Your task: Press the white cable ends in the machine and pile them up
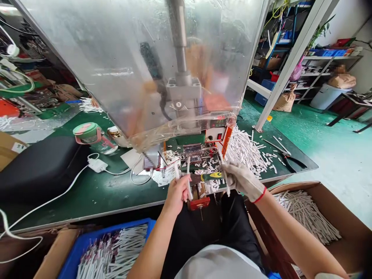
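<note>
My bare left hand [178, 192] is closed around thin white sticks [188, 178] that point up toward a small press fixture [192, 152] at the table's front edge. My right hand [238, 176], in a white glove with a red cuff, pinches another white stick [224, 174] just right of the fixture. A metal ram [179, 42] rises above the fixture behind a clear plastic shield [139, 66]. Short white cut pieces [250, 153] lie heaped to the right of the machine.
A blue bin [87, 244] of white sticks sits low on the left, a cardboard box [334, 201] of sticks on the right. On the green table [101, 190] are a lidded jar [90, 135], a white charger with cable [97, 166], a black cushion [40, 166] and pliers [290, 158].
</note>
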Tool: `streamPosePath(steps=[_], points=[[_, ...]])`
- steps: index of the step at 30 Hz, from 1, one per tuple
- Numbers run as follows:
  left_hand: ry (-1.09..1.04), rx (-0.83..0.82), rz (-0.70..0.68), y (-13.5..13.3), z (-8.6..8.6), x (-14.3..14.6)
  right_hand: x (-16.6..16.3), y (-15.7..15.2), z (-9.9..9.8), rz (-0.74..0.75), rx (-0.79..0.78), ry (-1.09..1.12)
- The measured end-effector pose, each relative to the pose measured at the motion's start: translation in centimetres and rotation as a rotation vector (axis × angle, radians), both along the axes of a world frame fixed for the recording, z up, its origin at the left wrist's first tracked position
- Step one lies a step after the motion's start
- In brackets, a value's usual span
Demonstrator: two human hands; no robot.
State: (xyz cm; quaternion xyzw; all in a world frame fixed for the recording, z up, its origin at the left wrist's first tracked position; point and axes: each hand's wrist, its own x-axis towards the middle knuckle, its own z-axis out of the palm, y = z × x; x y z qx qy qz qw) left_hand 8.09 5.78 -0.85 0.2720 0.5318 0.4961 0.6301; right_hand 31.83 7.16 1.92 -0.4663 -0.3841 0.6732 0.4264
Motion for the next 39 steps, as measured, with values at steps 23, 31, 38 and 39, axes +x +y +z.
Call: streamPosePath(steps=[23,31,38,39], points=[[-0.139,0.083,-0.025,-4.6,-0.1,-5.6,-9.1,3.0,-4.9,0.077,-0.081,-0.181],[0.270,0.172,-0.479,-3.2,1.5,-5.9,-4.6,2.0,3.4,0.467,0.303,-0.479],[0.197,0.138,-0.735,-2.2,2.9,-4.2,-3.5,-1.4,4.3,0.657,0.214,-0.386],[0.155,0.118,-0.746,-2.3,2.8,-4.1,-3.2,-1.6,3.8,0.650,0.178,-0.353]])
